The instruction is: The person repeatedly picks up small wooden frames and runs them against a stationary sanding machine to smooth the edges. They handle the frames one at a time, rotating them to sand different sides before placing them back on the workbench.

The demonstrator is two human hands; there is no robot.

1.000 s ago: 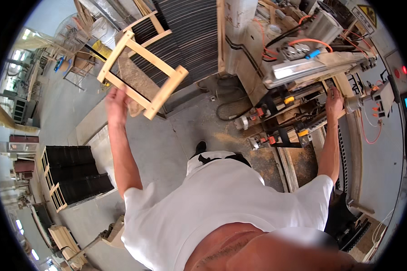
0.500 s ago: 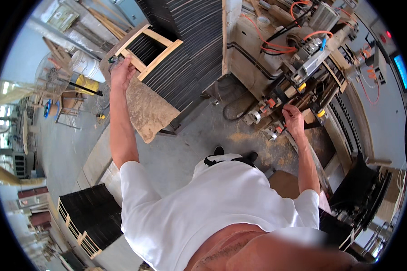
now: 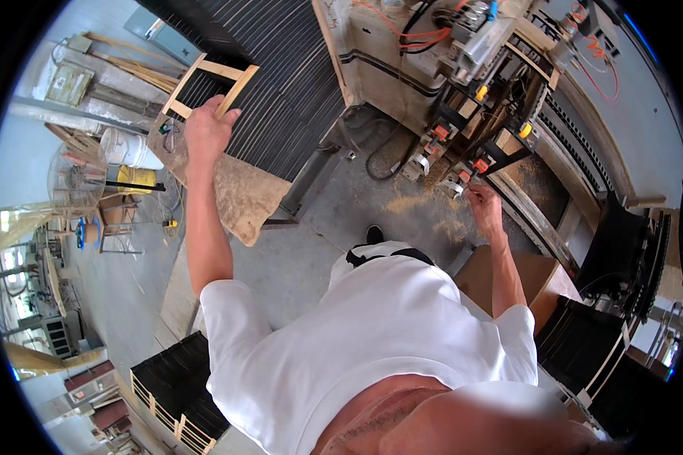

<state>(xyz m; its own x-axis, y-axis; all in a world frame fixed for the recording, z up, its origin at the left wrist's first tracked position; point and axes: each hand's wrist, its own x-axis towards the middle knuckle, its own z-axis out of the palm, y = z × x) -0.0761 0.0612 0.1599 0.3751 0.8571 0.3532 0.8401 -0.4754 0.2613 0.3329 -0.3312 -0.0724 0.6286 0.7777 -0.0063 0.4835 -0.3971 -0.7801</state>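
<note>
A small pale wooden frame (image 3: 240, 89) lies on the stack of dark slatted pieces (image 3: 281, 68) at the upper left. My left hand (image 3: 209, 135) is closed round the near end of its right-hand bar and covers that corner. Over to the right, my right hand (image 3: 486, 208) is at the near end of the woodworking machine (image 3: 482, 83), its fingers curled together beside a metal clamp part (image 3: 454, 184). What those fingers hold, if anything, is too small to make out. Orange-red blocks (image 3: 442, 133) and yellow knobs (image 3: 525, 130) sit on the machine.
A dusty brown board (image 3: 254, 193) juts out below the stack. Sawdust (image 3: 406, 203) lies on the floor before the machine. A cardboard box (image 3: 524, 277) stands near my right forearm. Black pieces with wooden strips (image 3: 178, 375) are piled at lower left; white buckets (image 3: 125, 145) stand farther left.
My left hand has shifted from the frame's left near corner to its right-hand bar. My right hand has moved down and nearer, to the machine's near end. The view has turned rightward.
</note>
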